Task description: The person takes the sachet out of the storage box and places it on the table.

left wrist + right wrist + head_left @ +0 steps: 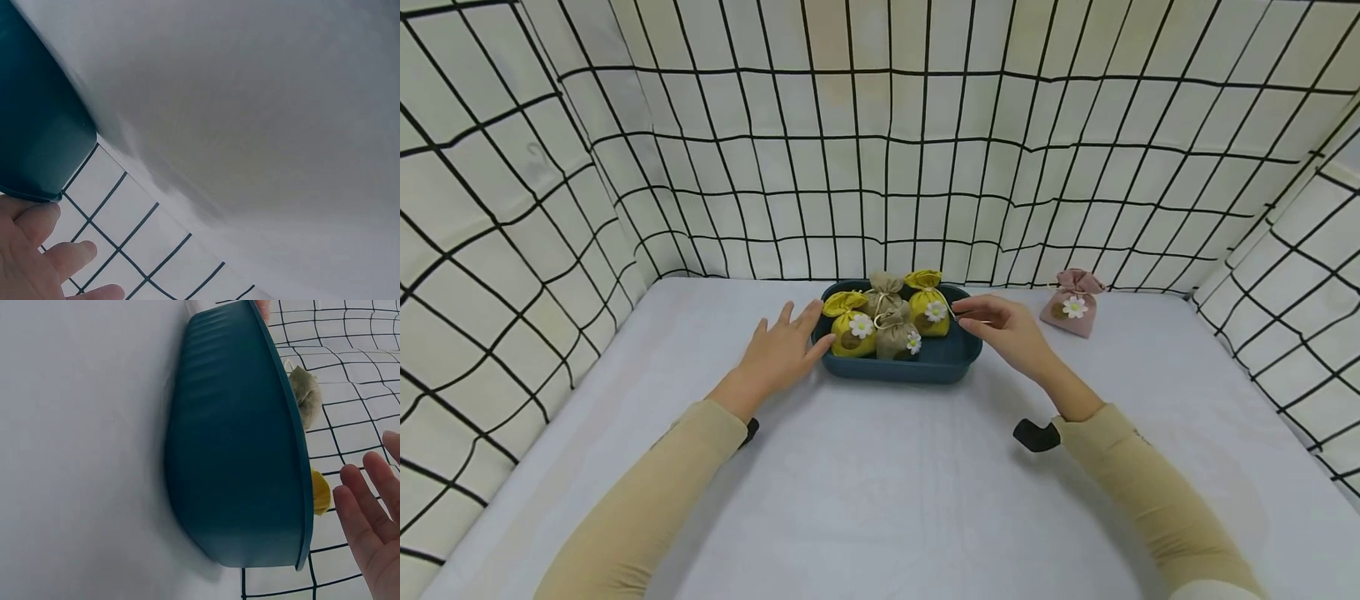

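Note:
A dark teal tray (895,372) holds several small drawstring pouches with white flowers. On its left side is a yellow pouch (842,342), and another yellow pouch (928,321) leans toward the back right. Between them sit a front beige pouch (891,340) and a back beige pouch (885,287). My left hand (775,354) rests at the tray's left rim, fingers spread. Over the right rim, beside the right yellow pouch, my right hand (1011,335) hovers with loosely bent fingers, nothing in its grasp. The right wrist view shows those fingers (359,519) extended near yellow cloth.
A pink pouch (1071,310) with a white flower stands on the white tabletop (895,483), right of the tray. Black grid netting (842,167) over pale walls encloses the back and both sides.

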A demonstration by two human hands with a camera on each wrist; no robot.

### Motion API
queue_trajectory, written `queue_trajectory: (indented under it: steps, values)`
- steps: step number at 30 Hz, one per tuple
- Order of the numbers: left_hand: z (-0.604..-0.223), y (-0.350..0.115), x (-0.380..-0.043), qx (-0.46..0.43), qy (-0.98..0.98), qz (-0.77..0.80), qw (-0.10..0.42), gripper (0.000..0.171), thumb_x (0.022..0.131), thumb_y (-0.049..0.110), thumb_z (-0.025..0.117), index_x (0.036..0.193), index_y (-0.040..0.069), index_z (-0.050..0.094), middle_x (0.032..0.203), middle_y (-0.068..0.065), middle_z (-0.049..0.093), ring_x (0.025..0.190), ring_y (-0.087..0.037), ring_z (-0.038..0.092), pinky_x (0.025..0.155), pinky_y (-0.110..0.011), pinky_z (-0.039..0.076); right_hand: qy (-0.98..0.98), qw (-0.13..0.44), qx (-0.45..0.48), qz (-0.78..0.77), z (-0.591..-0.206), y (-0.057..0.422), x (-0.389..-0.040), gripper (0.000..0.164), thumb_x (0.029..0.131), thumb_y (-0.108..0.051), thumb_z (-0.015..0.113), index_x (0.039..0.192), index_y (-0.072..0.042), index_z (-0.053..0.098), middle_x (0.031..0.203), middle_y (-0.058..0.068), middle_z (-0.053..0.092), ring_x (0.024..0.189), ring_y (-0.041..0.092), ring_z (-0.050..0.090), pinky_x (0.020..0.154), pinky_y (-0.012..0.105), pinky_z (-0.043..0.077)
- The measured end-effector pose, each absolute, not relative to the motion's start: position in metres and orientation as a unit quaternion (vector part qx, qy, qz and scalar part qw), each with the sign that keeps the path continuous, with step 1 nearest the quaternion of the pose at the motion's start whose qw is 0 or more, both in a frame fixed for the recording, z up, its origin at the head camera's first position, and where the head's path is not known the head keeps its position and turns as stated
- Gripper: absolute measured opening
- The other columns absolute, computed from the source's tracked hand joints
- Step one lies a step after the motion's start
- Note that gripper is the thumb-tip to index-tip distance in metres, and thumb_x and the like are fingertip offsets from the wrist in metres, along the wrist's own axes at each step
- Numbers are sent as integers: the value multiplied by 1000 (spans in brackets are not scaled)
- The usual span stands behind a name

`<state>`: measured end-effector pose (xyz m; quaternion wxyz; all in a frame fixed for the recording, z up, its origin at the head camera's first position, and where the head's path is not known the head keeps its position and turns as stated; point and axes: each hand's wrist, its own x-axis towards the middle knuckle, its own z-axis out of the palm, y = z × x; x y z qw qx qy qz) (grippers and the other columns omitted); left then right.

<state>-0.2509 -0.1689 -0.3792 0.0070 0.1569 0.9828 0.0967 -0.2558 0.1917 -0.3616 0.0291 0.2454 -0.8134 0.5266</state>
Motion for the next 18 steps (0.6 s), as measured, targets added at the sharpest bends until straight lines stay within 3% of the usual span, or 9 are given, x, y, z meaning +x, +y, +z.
queue_trajectory:
  steps: [13,18]
  values:
    - [-380,-169,-252,161,981,104,3,74,110,50,37,165,5,17,165,-16,28,153,-45,13,115,-73,14,-803,-8,254,539,-364,176,-265,33,102,-3,63,133,8,62,133,24,63,116,36,64,92,26,54]
    - [-380,-169,-252,159,982,105,5,74,110,50,38,165,5,17,165,-17,28,153,-45,13,115,-73,14,-815,-28,251,522,-365,172,-270,34,102,-4,63,135,6,61,133,22,64,119,34,64,97,37,54]
